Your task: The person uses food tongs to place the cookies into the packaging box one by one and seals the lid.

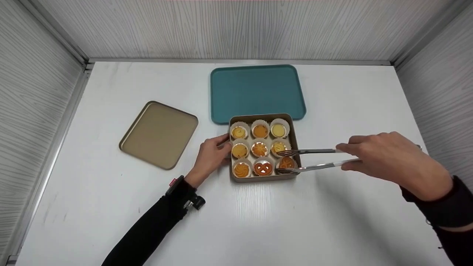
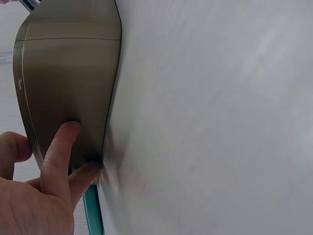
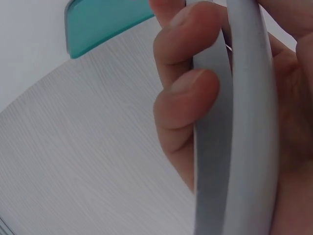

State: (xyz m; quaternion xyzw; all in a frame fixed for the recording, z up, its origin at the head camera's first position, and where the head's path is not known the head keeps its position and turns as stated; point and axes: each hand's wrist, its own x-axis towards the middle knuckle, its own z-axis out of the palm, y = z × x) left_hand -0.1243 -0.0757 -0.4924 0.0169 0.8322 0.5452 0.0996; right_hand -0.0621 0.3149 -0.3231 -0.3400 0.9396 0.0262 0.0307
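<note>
My left hand [image 1: 210,157] rests its fingers against the outer left wall of a square, gold-brown tin [image 1: 266,178]; extended fingers [image 2: 58,156] press that wall in the left wrist view. Several small tarts in white paper cups sit in rows inside. My right hand [image 1: 391,159] grips metal tongs [image 1: 321,166], whose handles run between fingers and palm in the right wrist view. Over the tin's front right corner, the spread tong tips lie on either side of a brown-topped tart [image 1: 286,162]. Whether they touch it, I cannot tell.
A teal tray [image 1: 255,92] lies flat behind the tin, close to its back edge. Left of my left hand is a gold-brown square lid [image 1: 159,135], set at an angle. Pale wood-grain panels [image 1: 236,29] close off the white table's back and sides.
</note>
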